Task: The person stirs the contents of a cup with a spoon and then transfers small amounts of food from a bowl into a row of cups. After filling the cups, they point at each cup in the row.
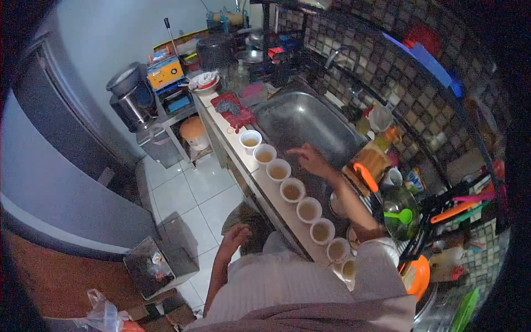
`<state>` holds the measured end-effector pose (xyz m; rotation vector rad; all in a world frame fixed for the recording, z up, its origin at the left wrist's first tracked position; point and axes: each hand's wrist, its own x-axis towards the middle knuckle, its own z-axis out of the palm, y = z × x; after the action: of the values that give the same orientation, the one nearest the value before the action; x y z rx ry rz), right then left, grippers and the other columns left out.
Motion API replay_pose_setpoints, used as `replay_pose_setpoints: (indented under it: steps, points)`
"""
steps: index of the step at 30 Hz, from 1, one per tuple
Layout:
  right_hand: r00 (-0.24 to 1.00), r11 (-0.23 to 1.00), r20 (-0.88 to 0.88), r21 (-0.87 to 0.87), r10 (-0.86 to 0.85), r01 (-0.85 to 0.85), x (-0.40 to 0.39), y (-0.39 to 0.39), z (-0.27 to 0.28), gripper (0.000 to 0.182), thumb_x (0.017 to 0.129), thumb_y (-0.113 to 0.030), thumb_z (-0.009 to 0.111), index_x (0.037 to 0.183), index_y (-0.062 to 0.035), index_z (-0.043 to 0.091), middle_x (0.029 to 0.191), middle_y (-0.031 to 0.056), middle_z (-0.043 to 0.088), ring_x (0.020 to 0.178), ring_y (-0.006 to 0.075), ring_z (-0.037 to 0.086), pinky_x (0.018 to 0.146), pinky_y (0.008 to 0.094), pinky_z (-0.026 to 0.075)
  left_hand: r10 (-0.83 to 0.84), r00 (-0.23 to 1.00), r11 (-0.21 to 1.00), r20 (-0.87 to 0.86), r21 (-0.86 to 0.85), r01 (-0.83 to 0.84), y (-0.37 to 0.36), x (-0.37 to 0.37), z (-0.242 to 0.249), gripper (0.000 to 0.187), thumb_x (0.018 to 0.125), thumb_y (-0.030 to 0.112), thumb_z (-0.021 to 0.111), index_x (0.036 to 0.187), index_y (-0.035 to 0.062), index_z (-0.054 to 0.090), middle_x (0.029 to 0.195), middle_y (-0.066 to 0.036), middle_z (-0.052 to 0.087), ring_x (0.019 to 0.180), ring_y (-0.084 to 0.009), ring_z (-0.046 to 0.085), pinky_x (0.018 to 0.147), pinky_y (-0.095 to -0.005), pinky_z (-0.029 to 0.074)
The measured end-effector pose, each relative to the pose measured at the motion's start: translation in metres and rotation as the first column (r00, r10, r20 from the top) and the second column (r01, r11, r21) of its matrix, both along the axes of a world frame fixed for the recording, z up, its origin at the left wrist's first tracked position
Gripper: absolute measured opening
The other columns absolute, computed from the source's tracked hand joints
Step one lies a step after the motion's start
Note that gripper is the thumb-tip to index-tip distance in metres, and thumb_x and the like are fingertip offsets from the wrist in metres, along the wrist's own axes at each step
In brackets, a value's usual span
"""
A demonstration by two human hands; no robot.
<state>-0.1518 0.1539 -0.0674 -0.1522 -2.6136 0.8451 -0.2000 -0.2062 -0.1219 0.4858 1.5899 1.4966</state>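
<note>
A row of several white cups holding yellowish-brown liquid runs along the counter edge, from the far cup [251, 141] to the near cup [348, 269]. My right hand [311, 160] hovers beside the row on the sink side, by the third cup [278, 171]. Its index finger points left, and no object shows in it. Over the floor, left of the counter, my left hand [237, 236] hangs apart from the cups. Its fingers are loosely bent with nothing visible between them.
A steel sink [301, 113] lies right of the cups. Beyond them is a red cloth [235, 112] with a grey scrubber. At right are an orange-handled utensil [365, 177], a green ladle [405, 216] and a dish rack. An orange-lidded bucket [193, 133] stands under the far shelf.
</note>
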Motion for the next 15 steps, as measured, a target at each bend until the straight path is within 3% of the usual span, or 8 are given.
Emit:
replay_pose_setpoints:
  steps: [1, 3, 4, 8, 10, 14, 15]
  points:
    - [1.000, 1.000, -0.001, 0.004, 0.012, -0.012, -0.003, 0.000, -0.003, 0.040, 0.072, -0.004, 0.042, 0.106, -0.0181, 0.057, 0.076, 0.0038, 0.040, 0.065, 0.0166, 0.042, 0.058, 0.0263, 0.039, 0.012, 1.000, 1.000, -0.001, 0.004, -0.012, -0.002, 0.003, -0.001, 0.032, 0.085, 0.027, 0.049, 0.106, 0.0030, 0.049, 0.090, -0.005, 0.057, 0.085, -0.0127, 0.053, 0.069, -0.0256, 0.042]
    - [0.999, 0.974, -0.003, 0.223, 0.035, -0.033, -0.011, 0.004, 0.000, 0.045, 0.067, -0.001, 0.042, 0.105, -0.0193, 0.058, 0.078, 0.0076, 0.036, 0.073, 0.0199, 0.042, 0.064, 0.0287, 0.038, 0.028, 1.000, 0.999, 0.011, -0.035, -0.028, 0.003, 0.003, -0.003, 0.032, 0.085, 0.026, 0.049, 0.107, 0.0023, 0.049, 0.091, -0.006, 0.057, 0.086, -0.0136, 0.053, 0.070, -0.0264, 0.043]
    - [0.999, 0.972, -0.008, 0.230, 0.038, -0.035, -0.010, -0.002, 0.005, 0.045, 0.067, -0.001, 0.042, 0.105, -0.0193, 0.058, 0.078, 0.0076, 0.036, 0.073, 0.0199, 0.042, 0.064, 0.0287, 0.038, 0.031, 0.999, 0.999, 0.006, -0.027, -0.031, 0.000, 0.006, -0.001, 0.032, 0.085, 0.026, 0.049, 0.107, 0.0023, 0.049, 0.091, -0.006, 0.057, 0.086, -0.0136, 0.053, 0.070, -0.0264, 0.043]
    - [0.994, 0.993, 0.060, 0.061, 0.095, -0.098, -0.005, -0.006, 0.013, 0.043, 0.066, 0.000, 0.043, 0.102, -0.0184, 0.060, 0.079, 0.0087, 0.038, 0.076, 0.0216, 0.042, 0.068, 0.0312, 0.038, 0.048, 0.997, 0.997, 0.053, -0.058, -0.045, 0.002, 0.012, 0.005, 0.032, 0.084, 0.024, 0.050, 0.107, 0.0020, 0.050, 0.093, -0.006, 0.057, 0.087, -0.0144, 0.053, 0.071, -0.0270, 0.043]
    - [0.991, 0.969, 0.076, 0.213, 0.112, -0.126, -0.005, -0.008, 0.020, 0.043, 0.067, -0.001, 0.043, 0.103, -0.0188, 0.059, 0.081, 0.0098, 0.041, 0.077, 0.0230, 0.043, 0.068, 0.0323, 0.038, 0.058, 0.998, 0.998, 0.011, -0.023, -0.058, 0.001, 0.012, 0.011, 0.032, 0.084, 0.025, 0.050, 0.107, 0.0027, 0.050, 0.092, -0.006, 0.057, 0.085, -0.0131, 0.053, 0.069, -0.0261, 0.043]
    - [0.987, 0.987, 0.096, 0.090, 0.128, -0.136, -0.002, -0.019, 0.021, 0.045, 0.068, -0.001, 0.044, 0.105, -0.0199, 0.058, 0.083, 0.0105, 0.043, 0.077, 0.0248, 0.045, 0.070, 0.0339, 0.039, 0.033, 0.999, 0.995, 0.018, -0.092, -0.031, -0.006, 0.011, 0.006, 0.032, 0.083, 0.026, 0.052, 0.105, 0.0033, 0.051, 0.092, -0.005, 0.057, 0.077, -0.0110, 0.051, 0.066, -0.0245, 0.042]
    - [0.985, 0.989, 0.128, 0.075, 0.115, -0.125, -0.001, -0.021, 0.019, 0.039, 0.072, -0.002, 0.045, 0.105, -0.0182, 0.058, 0.086, 0.0135, 0.044, 0.079, 0.0269, 0.045, 0.073, 0.0358, 0.039, 0.035, 0.999, 0.995, 0.022, -0.097, -0.033, -0.008, 0.012, 0.006, 0.032, 0.083, 0.026, 0.052, 0.105, 0.0033, 0.051, 0.092, -0.005, 0.057, 0.077, -0.0110, 0.051, 0.066, -0.0245, 0.042]
